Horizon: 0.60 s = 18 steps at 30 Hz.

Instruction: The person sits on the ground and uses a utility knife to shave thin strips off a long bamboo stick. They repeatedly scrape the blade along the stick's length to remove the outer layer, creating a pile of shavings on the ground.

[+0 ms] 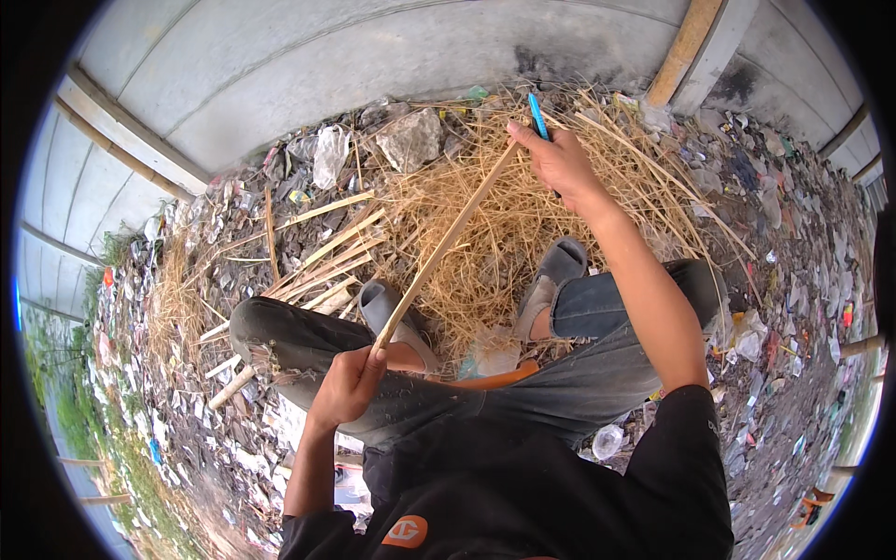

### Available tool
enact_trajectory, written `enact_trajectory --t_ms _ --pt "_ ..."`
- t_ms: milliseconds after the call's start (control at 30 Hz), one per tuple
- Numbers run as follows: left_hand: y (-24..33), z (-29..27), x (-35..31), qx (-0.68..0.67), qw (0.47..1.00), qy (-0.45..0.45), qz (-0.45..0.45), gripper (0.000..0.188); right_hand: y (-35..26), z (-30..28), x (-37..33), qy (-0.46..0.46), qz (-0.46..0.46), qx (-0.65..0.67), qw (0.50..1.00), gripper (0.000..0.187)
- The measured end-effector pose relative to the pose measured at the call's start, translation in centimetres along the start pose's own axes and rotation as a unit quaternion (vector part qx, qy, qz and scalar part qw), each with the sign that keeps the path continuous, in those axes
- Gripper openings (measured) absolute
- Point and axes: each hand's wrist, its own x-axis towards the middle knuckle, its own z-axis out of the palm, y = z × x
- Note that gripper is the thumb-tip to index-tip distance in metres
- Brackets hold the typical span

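A long, narrow bamboo strip (450, 235) slants across my knees, its far end up and to the right. My left hand (347, 385) is closed round its near end, thumb along the strip. At the far end my right hand (563, 168) pinches the strip, and the same hand grips a slim blue tool (538, 116) that sticks up past the fingers. The rest of that tool is hidden in the palm, so its kind is unclear. Below the strip lies a heap of thin, straw-like shavings (495, 219), between and beyond my feet.
Split bamboo pieces (327, 257) lie beside my left knee. A grey rock (411, 140) sits near the pale panel wall (373, 51), with a bamboo post (684, 51) at right. An orange curved object (495, 378) is under my legs. Litter (784, 308) covers the ground.
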Motion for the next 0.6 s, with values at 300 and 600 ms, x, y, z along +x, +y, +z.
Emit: enact_trajectory --t_ms 300,600 --pt "-0.6 0.9 1.7 -0.093 0.994 -0.056 -0.006 0.043 -0.4 2.7 -2.5 -0.033 0.002 0.034 0.999 0.04" --pt "2.7 1.3 4.2 -0.046 0.995 0.066 0.062 0.029 -1.9 5.1 -6.5 -0.076 -0.157 -0.319 0.931 0.068"
